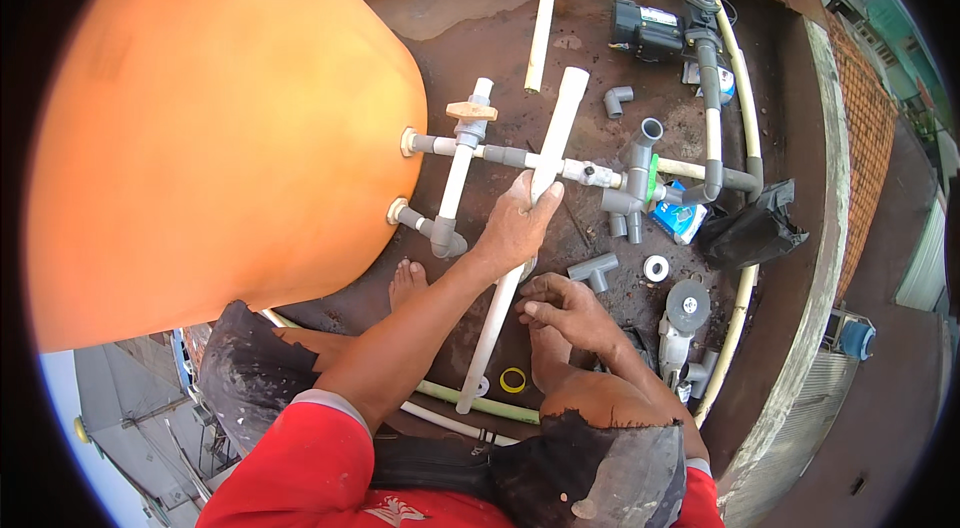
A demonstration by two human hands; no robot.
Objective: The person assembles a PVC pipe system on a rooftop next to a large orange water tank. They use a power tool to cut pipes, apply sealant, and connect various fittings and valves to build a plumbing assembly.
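My left hand [515, 226] is wrapped around a white plastic pipe [492, 328], gripping it near its middle. The pipe slants from a wide flared end [568, 93] at the top down to a lower end between my feet. Close to the right of the pipe is my right hand [570, 313], its fingers loosely bent and apart, with nothing visible in them. Behind the held pipe runs a joined pipe line with a grey tee fitting [640, 168] and a valve [470, 112] with a tan handle. A loose grey tee [596, 270] lies beyond my right hand.
A large orange tank [230, 128] fills the left. To the right are an angle grinder [686, 313], white tape roll [656, 269], yellow tape roll [512, 380] and black plastic bag [755, 228]. Farther off stand a black pump [650, 30] and low wall [810, 258].
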